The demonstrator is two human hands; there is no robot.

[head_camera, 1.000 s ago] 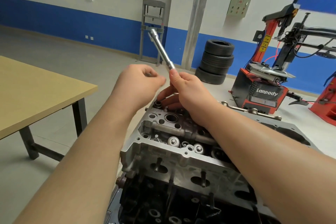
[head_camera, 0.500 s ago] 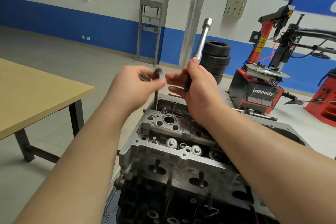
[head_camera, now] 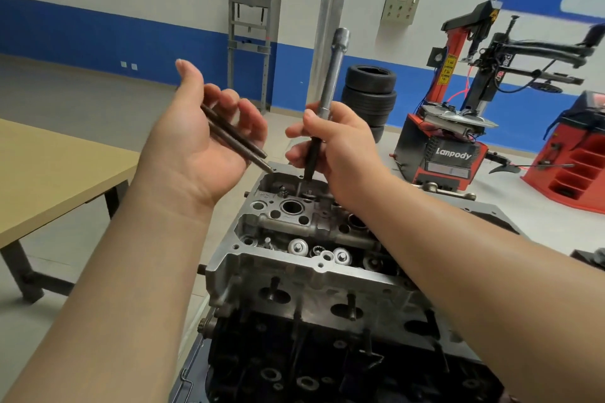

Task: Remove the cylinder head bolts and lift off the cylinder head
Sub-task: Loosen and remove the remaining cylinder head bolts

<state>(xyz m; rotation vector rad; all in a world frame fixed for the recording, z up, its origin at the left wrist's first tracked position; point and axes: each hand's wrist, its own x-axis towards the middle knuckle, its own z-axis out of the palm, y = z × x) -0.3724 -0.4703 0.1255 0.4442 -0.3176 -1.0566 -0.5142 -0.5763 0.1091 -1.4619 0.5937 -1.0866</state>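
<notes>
Grey cast-aluminium cylinder head (head_camera: 304,249) sits on top of the black engine block (head_camera: 343,370), centre of view, still seated, valve gear and bolt holes facing up. Left of it a light wooden table with dark metal legs (head_camera: 49,173). Behind on the right, a red-and-black tyre changer machine marked "Lanpody" (head_camera: 455,141); a stack of black tyres (head_camera: 370,91) by the blue-and-white wall.

Person's left hand (head_camera: 199,144) is raised palm-up above the far left corner of the head, fingers loosely curled round two long dark steel head bolts (head_camera: 235,139) lying across the palm, threaded ends pointing down-right toward the head, not touching it. Right hand (head_camera: 337,147) is just beside it, above the far end of the head, fingers wrapped round a long socket wrench with silver shaft and black lower section (head_camera: 327,98). Tool stands near upright, slightly tilted, its lower tip down at a bolt recess at the far end of the head; can't tell whether it's engaged on a bolt. Hands are apart, each holding its own item.
</notes>
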